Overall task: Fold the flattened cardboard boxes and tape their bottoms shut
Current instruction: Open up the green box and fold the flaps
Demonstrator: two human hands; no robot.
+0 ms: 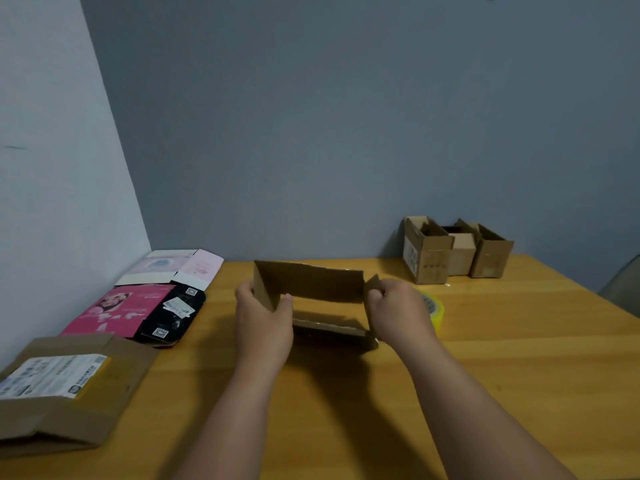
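Note:
A brown cardboard box [311, 284] stands opened up in the middle of the wooden table [519, 341], its flaps sticking up. My left hand [263, 323] pinches the box's left end flap between thumb and fingers. On the other side, my right hand [398, 313] grips the right end flap. A roll of yellowish tape [434, 308] lies on the table just behind my right hand, partly hidden by it.
Three folded brown boxes [453, 252] stand at the back right by the wall. Flattened cartons lie along the left: a white-pink one [173, 268], a pink one [117, 311], a black one [173, 315] and a brown one with a label [62, 386].

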